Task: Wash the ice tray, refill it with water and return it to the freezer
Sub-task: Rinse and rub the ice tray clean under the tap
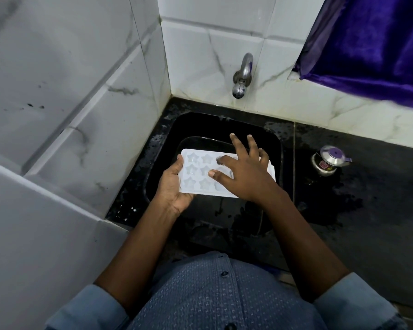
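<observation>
White ice tray between both hands

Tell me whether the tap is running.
Off. No stream falls from the tap spout toward the ice tray held over the sink.

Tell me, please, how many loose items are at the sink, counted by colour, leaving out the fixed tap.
White: 1, the ice tray held over the sink
Steel with a purple knob: 1, the small lidded pot on the counter
Total: 2
</observation>
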### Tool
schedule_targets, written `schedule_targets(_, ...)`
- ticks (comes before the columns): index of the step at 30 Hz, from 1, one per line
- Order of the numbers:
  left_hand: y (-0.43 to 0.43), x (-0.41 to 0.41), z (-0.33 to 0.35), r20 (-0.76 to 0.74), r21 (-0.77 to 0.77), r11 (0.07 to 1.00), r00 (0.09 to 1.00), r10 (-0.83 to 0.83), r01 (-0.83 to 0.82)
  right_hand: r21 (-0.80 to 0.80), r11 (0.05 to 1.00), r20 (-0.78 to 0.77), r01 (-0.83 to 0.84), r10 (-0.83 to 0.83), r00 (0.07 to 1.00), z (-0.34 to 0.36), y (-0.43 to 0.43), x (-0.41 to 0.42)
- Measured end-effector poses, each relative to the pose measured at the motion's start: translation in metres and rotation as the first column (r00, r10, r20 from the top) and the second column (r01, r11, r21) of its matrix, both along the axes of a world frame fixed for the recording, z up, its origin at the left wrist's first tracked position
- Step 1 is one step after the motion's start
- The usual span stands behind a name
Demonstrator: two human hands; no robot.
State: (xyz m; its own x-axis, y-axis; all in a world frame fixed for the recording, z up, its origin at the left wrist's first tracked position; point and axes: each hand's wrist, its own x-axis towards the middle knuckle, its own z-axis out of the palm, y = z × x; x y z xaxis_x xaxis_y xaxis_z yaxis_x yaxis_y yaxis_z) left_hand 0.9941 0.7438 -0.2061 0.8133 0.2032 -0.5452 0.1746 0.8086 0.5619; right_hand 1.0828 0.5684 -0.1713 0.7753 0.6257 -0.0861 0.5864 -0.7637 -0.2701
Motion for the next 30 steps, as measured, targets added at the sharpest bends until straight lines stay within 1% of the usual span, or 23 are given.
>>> schedule_targets(17,0.000,0.003,0.000,-0.006,0.015,1.000,1.000,-0.007,0.007,0.014,1.000,-0.019,0.003,-0.003,1.000,0.000,0.000,0.002)
schedule_targets(21,-0.001,0.004,-0.002,-0.011,0.016,1.000,1.000,-0.017,0.017,0.068,0.998,-0.018,0.011,-0.010,1.000,0.001,0.001,0.003)
schedule_targets(23,-0.001,0.005,-0.003,-0.007,0.011,1.000,1.000,-0.019,0.019,0.097,0.995,0.007,0.017,-0.018,1.000,0.003,0.002,0.003)
schedule_targets(26,-0.002,0.007,-0.002,-0.002,0.004,1.000,1.000,-0.020,0.020,0.105,0.994,0.040,-0.009,0.005,0.999,0.003,0.006,0.001)
schedule_targets(30,-0.003,0.007,-0.002,0.007,-0.036,0.999,0.999,-0.038,0.038,0.053,0.997,0.019,-0.061,0.060,0.998,0.003,0.013,-0.002)
